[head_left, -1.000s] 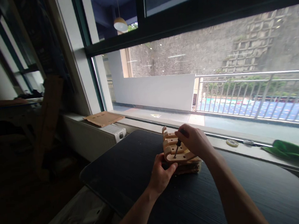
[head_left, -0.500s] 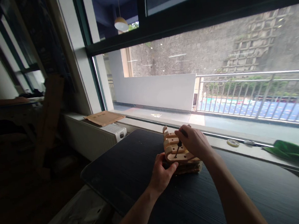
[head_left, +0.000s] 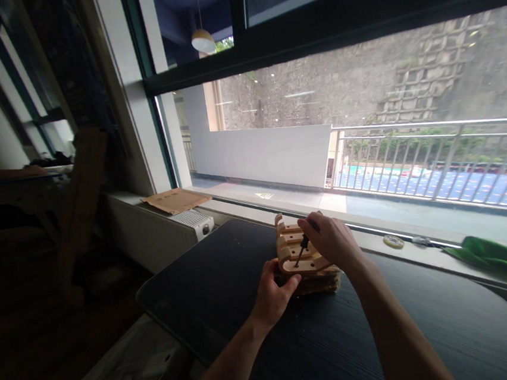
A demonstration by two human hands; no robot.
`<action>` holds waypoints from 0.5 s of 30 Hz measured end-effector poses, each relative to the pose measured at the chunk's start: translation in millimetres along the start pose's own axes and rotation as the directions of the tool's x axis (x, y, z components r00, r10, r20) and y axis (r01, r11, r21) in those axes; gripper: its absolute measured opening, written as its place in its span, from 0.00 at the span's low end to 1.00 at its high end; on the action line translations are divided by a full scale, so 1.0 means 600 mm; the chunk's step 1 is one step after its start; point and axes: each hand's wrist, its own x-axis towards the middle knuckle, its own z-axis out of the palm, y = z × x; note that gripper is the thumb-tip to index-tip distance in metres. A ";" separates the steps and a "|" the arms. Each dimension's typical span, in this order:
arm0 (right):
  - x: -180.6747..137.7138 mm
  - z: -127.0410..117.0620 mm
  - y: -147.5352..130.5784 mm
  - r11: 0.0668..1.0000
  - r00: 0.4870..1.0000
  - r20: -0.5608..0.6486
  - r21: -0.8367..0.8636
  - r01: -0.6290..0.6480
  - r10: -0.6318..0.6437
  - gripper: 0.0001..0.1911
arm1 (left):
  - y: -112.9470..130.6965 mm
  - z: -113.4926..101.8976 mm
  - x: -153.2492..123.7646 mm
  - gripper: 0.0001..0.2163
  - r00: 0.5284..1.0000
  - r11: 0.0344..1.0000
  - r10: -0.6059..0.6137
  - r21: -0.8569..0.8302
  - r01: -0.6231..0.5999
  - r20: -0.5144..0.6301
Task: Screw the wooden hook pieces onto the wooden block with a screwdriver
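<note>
A pale wooden piece with curled-up hooks and dark holes rests on a rough-edged brown stack on the dark table. My left hand grips the near left end of the wooden piece, thumb in front, other fingers partly hidden behind it. In my right hand is a screwdriver with a dark handle, fingers wrapped round it. It slants down to the left, its tip at a hole in the nearest hook.
A green cloth and a tape roll lie along the windowsill at the right. A flat cardboard piece sits on the radiator at the left. Below the table's left edge is a pale box.
Almost nothing differs. The view has shifted very slightly, and both hands keep their hold on the wooden piece and the screwdriver.
</note>
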 end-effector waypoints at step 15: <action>0.000 0.000 0.004 1.000 1.000 0.010 0.017 -0.023 0.023 0.17 | -0.003 0.001 0.000 0.14 0.999 0.999 0.032 0.000 -0.032 -0.016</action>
